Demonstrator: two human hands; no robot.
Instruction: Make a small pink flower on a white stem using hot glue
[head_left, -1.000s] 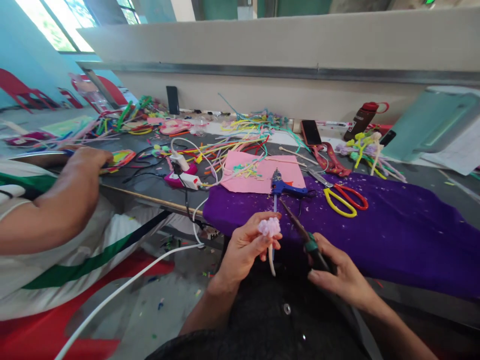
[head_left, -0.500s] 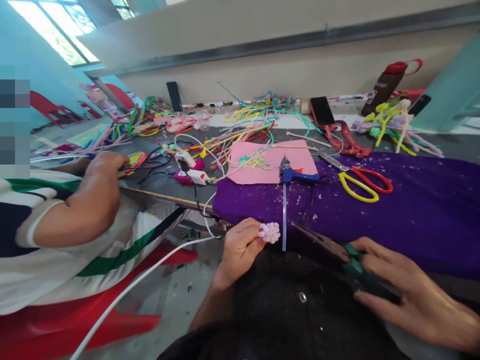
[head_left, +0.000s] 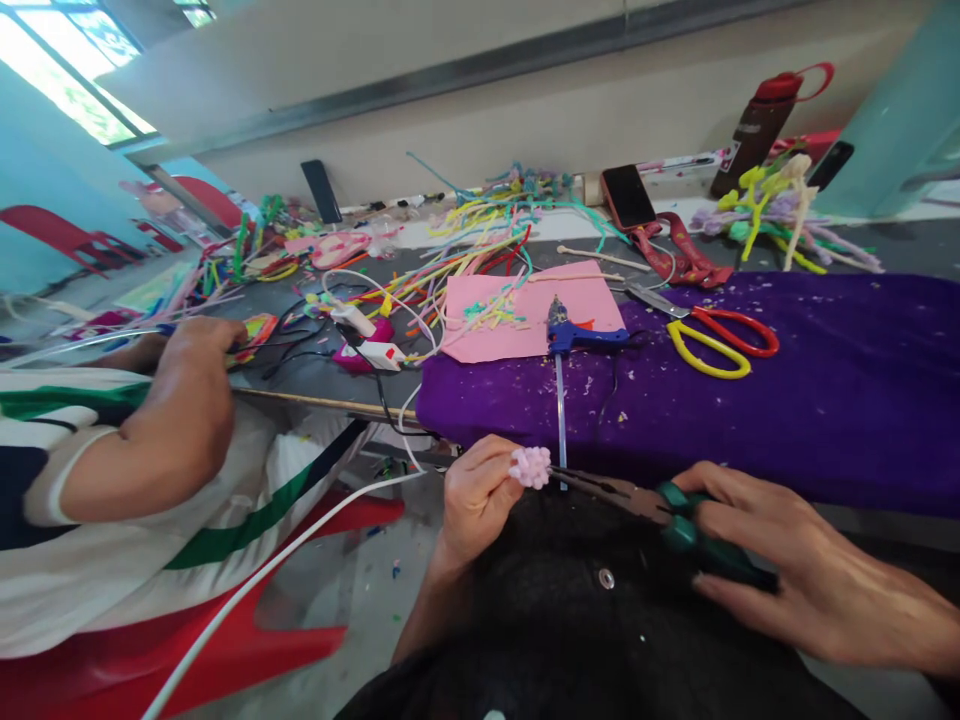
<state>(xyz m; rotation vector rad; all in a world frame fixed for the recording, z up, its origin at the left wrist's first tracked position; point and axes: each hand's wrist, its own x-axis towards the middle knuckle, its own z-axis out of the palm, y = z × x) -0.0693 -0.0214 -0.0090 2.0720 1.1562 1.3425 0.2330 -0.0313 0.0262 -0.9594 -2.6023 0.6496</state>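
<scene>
One pale pink cluster (head_left: 531, 467) already looks bunched into a knobbly head; the pliers (head_left: 637, 498) reach its right edge, so work on it seems unfinished, though how much remains cannot be told. It sits before the purple cloth's (head_left: 840, 400) near edge, pinched by the left hand's (head_left: 476, 500) thumb and curled fingers. The right hand (head_left: 795, 560) wraps the green handles, pointing the pliers leftward.
</scene>
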